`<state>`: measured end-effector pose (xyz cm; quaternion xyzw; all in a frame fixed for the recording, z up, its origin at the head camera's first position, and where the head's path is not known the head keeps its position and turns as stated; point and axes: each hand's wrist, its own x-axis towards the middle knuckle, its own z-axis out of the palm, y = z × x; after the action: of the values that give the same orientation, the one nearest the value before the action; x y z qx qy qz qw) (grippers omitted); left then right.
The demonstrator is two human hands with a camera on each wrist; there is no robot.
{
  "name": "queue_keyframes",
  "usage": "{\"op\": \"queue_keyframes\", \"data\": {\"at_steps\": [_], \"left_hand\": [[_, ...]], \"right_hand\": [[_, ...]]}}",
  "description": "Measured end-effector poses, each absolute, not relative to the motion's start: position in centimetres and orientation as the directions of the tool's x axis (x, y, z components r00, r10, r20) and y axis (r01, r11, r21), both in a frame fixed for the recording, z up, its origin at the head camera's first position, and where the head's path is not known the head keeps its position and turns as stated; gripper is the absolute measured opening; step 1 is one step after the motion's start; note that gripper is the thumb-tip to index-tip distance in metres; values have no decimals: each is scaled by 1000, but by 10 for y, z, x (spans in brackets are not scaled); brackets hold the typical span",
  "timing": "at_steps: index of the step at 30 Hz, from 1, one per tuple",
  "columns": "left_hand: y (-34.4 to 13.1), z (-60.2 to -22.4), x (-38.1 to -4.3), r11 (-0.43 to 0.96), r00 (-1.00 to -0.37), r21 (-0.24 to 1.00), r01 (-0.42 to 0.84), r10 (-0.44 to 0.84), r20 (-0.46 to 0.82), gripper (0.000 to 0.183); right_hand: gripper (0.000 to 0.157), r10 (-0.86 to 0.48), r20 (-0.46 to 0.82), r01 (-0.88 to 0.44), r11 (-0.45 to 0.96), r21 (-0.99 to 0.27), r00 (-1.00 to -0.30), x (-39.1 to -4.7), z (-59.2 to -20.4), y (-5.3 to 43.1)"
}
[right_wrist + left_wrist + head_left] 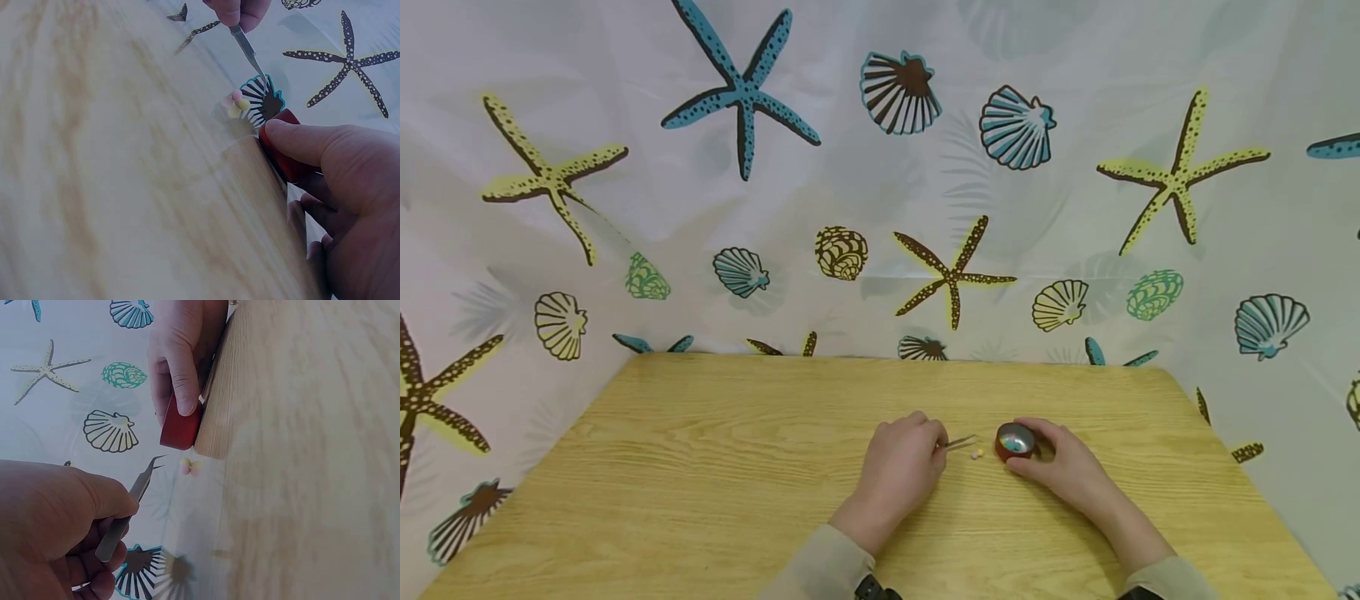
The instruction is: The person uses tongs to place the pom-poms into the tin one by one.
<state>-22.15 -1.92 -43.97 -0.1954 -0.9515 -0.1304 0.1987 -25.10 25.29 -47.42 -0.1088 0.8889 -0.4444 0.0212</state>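
My left hand (901, 468) pinches a pair of silver tweezers (958, 443), their fine bent tips pointing right, slightly apart and with nothing visible between them. To the right, my right hand (1067, 465) grips a small red round tin (1002, 447) between thumb and fingers at the tabletop. Its silvery face shows patches of colour; I cannot tell whether these are contents or reflections. A few tiny pink and yellow balls (977, 455) lie on the table between the tweezers and the tin. They also show in the right wrist view as small balls (242, 104) in a cluster.
A light wooden table (700, 467) lies under both hands. Behind it and at both sides hangs a white cloth (820, 183) printed with starfish and shells. Dark bands show at both wrists along the table's near edge.
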Motion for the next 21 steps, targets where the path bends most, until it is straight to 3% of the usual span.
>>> {"op": "queue_keyframes", "data": {"at_steps": [21], "left_hand": [[-16, -448, -222, 891, -861, 157, 426, 346, 373, 3]], "right_hand": [[69, -222, 69, -188, 575, -796, -973, -250, -473, 253]]}}
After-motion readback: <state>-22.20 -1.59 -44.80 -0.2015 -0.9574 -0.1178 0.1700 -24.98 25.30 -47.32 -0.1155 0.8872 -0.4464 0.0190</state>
